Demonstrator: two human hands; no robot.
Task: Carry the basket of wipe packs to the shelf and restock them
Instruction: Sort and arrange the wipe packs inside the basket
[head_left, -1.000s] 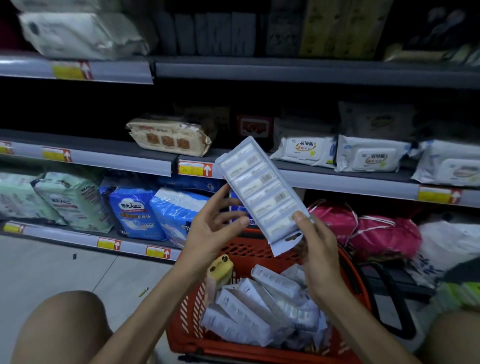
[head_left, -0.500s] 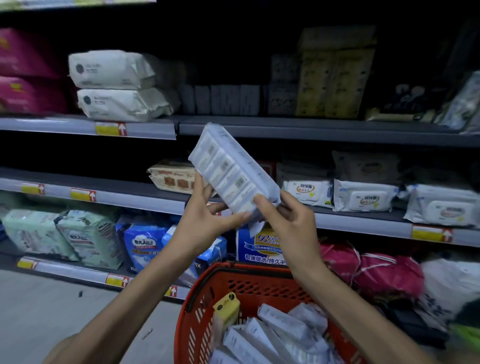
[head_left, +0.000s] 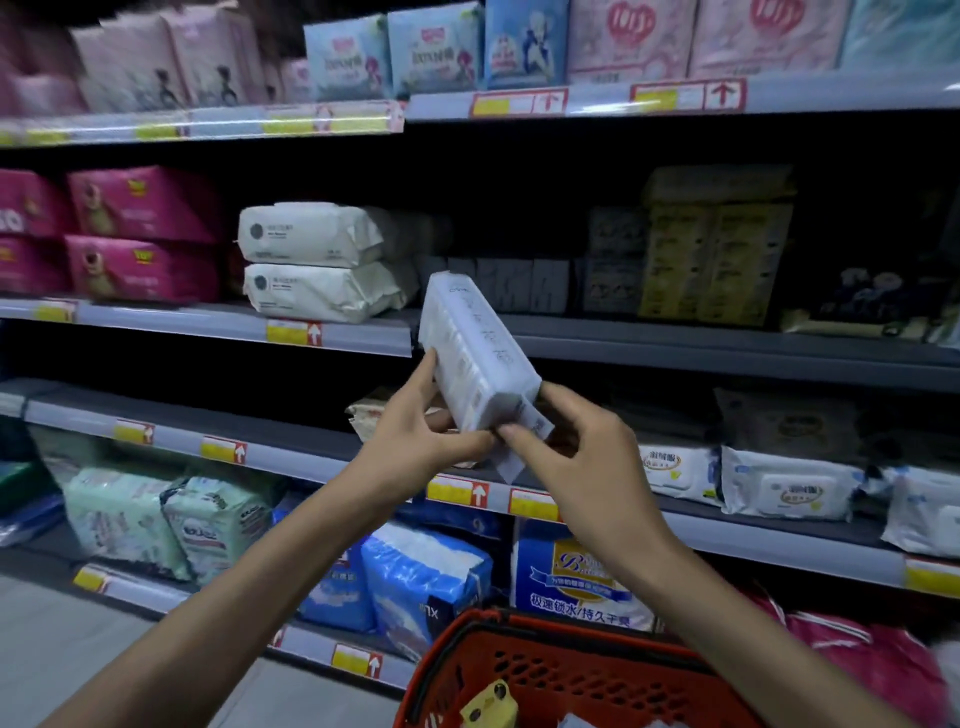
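My left hand (head_left: 415, 441) and right hand (head_left: 582, 457) pinching long white plastic wipe pack (head_left: 472, 353), red plastic basket (head_left: 571, 660) below, yellow object (head_left: 491, 704) inside

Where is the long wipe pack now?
In the head view, centre, the long wipe pack is held by the left hand and right hand above the red basket.

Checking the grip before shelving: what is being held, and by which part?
A white multipack of wipes, held at its lower end: left hand on its left side, right hand pinching the bottom corner.
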